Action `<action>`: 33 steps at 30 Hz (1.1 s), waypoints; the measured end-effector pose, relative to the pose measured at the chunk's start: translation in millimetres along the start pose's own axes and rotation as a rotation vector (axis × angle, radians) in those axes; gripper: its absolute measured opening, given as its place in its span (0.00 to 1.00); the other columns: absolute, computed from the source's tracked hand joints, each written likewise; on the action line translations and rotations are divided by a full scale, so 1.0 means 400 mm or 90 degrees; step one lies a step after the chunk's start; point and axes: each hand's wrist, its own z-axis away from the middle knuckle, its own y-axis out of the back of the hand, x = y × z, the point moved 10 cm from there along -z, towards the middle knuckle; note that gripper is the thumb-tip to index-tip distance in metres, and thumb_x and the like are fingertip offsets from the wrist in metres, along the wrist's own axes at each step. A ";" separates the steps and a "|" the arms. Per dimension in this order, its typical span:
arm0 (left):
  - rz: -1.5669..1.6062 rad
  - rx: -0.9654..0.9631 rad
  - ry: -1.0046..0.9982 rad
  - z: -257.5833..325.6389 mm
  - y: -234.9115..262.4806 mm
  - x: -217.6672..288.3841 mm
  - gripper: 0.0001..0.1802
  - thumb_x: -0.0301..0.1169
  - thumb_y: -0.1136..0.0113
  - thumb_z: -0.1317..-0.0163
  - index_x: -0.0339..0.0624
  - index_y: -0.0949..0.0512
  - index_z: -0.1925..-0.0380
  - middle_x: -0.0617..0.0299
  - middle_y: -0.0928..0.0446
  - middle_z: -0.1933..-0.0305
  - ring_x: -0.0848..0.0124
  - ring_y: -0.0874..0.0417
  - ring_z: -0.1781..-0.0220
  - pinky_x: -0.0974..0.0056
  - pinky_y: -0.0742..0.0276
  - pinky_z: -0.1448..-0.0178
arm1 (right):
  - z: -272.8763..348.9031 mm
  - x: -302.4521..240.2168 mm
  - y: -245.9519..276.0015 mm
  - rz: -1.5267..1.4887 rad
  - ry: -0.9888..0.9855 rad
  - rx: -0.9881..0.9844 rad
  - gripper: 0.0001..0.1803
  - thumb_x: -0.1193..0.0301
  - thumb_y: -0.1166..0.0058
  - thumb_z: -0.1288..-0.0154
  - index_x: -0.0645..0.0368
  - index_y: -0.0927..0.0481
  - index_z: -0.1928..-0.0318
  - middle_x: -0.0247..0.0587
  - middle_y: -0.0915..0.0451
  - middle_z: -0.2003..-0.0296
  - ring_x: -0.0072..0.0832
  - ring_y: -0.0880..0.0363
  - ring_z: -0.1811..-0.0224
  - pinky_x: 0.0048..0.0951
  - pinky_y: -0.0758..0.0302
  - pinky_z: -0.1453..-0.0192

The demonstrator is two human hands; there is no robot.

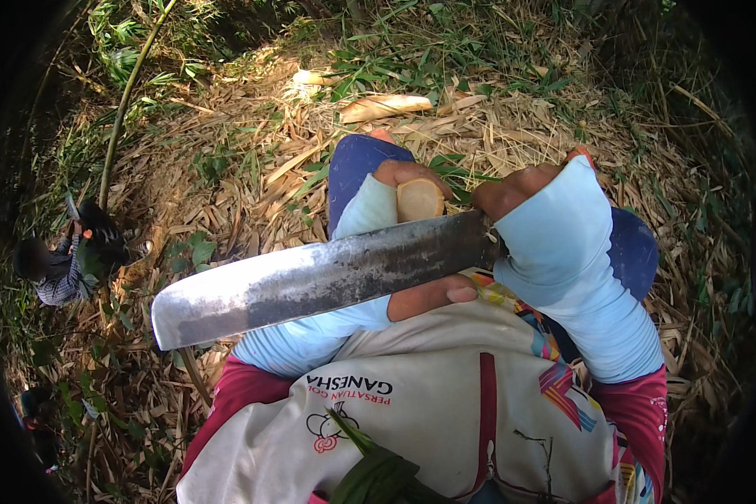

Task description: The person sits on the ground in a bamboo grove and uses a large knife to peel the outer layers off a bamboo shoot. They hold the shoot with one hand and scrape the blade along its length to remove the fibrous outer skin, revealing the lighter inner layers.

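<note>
Leaf-littered ground [227,189] offers open room leftward, with another person [69,262] well apart. The broad knife [311,281] spans the lap; its long edges pass close to the left hand [397,173]. The right hand [531,195] closes around its handle end. The left fingers curl about a pale round piece [420,202], just beyond the blade. Trimming seems underway; another stroke calls for fingers kept clear.

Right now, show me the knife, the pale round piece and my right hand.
Knife [323,279]: head view, middle of the blade.
Pale round piece [420,201]: head view, its flat end.
Right hand [519,190]: head view, the bare fingers.
</note>
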 end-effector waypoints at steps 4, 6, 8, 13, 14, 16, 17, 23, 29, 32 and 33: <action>0.139 0.049 0.090 -0.001 -0.019 0.032 0.38 0.25 0.20 0.51 0.45 0.36 0.45 0.64 0.29 0.55 0.77 0.23 0.55 0.69 0.26 0.53 | 0.005 0.002 -0.008 -0.008 -0.019 -0.013 0.13 0.65 0.34 0.58 0.46 0.19 0.67 0.29 0.30 0.76 0.33 0.24 0.73 0.41 0.34 0.65; 0.118 0.037 0.083 -0.002 -0.022 0.035 0.37 0.23 0.21 0.50 0.45 0.36 0.45 0.65 0.30 0.56 0.78 0.24 0.56 0.70 0.26 0.53 | -0.006 -0.007 0.000 0.028 0.016 -0.016 0.07 0.63 0.41 0.47 0.46 0.22 0.67 0.28 0.30 0.79 0.30 0.23 0.77 0.38 0.34 0.72; 0.009 -0.012 0.026 -0.003 -0.023 0.025 0.37 0.22 0.21 0.51 0.44 0.36 0.46 0.65 0.29 0.57 0.78 0.25 0.57 0.70 0.27 0.54 | -0.004 -0.007 0.004 0.014 0.017 0.005 0.07 0.63 0.41 0.47 0.47 0.22 0.67 0.28 0.31 0.80 0.30 0.23 0.77 0.38 0.33 0.72; -0.031 -0.021 -0.006 -0.004 -0.020 0.020 0.38 0.23 0.20 0.52 0.43 0.36 0.46 0.66 0.30 0.58 0.79 0.26 0.58 0.70 0.29 0.57 | -0.003 -0.004 0.005 -0.004 0.009 0.005 0.07 0.62 0.42 0.46 0.47 0.22 0.66 0.29 0.31 0.80 0.30 0.23 0.77 0.38 0.32 0.72; -0.020 -0.017 -0.003 -0.003 -0.020 0.015 0.38 0.24 0.19 0.52 0.43 0.36 0.47 0.66 0.30 0.59 0.79 0.26 0.59 0.70 0.29 0.57 | -0.004 -0.004 0.002 -0.003 0.011 -0.001 0.07 0.62 0.42 0.46 0.47 0.22 0.66 0.28 0.31 0.80 0.30 0.23 0.77 0.38 0.32 0.72; -0.004 -0.008 -0.033 -0.001 -0.021 -0.006 0.38 0.25 0.19 0.52 0.43 0.36 0.47 0.66 0.29 0.59 0.79 0.26 0.59 0.71 0.29 0.57 | -0.005 -0.006 0.004 0.000 0.009 0.000 0.07 0.62 0.42 0.46 0.46 0.21 0.66 0.28 0.31 0.80 0.30 0.23 0.76 0.38 0.32 0.72; 0.003 -0.006 -0.048 -0.001 -0.021 -0.008 0.37 0.26 0.19 0.52 0.43 0.36 0.47 0.66 0.29 0.59 0.79 0.25 0.59 0.71 0.29 0.57 | -0.006 -0.007 0.006 -0.001 0.008 0.008 0.07 0.62 0.42 0.46 0.46 0.21 0.66 0.28 0.31 0.80 0.29 0.23 0.76 0.38 0.32 0.71; -0.049 -0.023 -0.012 -0.011 -0.029 0.017 0.37 0.26 0.19 0.51 0.43 0.35 0.47 0.66 0.27 0.59 0.79 0.23 0.59 0.71 0.28 0.57 | -0.001 -0.002 -0.003 0.007 0.007 -0.019 0.06 0.62 0.43 0.45 0.44 0.22 0.66 0.25 0.29 0.78 0.27 0.22 0.74 0.39 0.35 0.69; -0.070 -0.017 0.041 -0.015 -0.034 0.013 0.36 0.26 0.19 0.50 0.43 0.35 0.47 0.66 0.27 0.60 0.79 0.23 0.60 0.71 0.28 0.56 | 0.002 0.004 -0.008 -0.016 0.008 -0.010 0.06 0.62 0.43 0.44 0.44 0.21 0.65 0.24 0.27 0.76 0.26 0.21 0.72 0.38 0.35 0.68; -0.079 -0.007 0.034 -0.016 -0.034 0.002 0.36 0.26 0.19 0.50 0.42 0.35 0.48 0.66 0.26 0.61 0.80 0.23 0.60 0.71 0.28 0.57 | 0.003 0.011 -0.006 -0.026 0.007 0.013 0.06 0.63 0.43 0.44 0.45 0.20 0.65 0.24 0.26 0.76 0.25 0.20 0.72 0.37 0.35 0.68; -0.081 -0.004 0.032 -0.018 -0.035 -0.003 0.36 0.26 0.19 0.50 0.42 0.35 0.48 0.67 0.26 0.61 0.80 0.23 0.61 0.71 0.28 0.57 | 0.006 0.015 -0.005 -0.029 0.006 0.025 0.06 0.63 0.43 0.44 0.45 0.20 0.65 0.24 0.26 0.76 0.25 0.20 0.72 0.37 0.35 0.68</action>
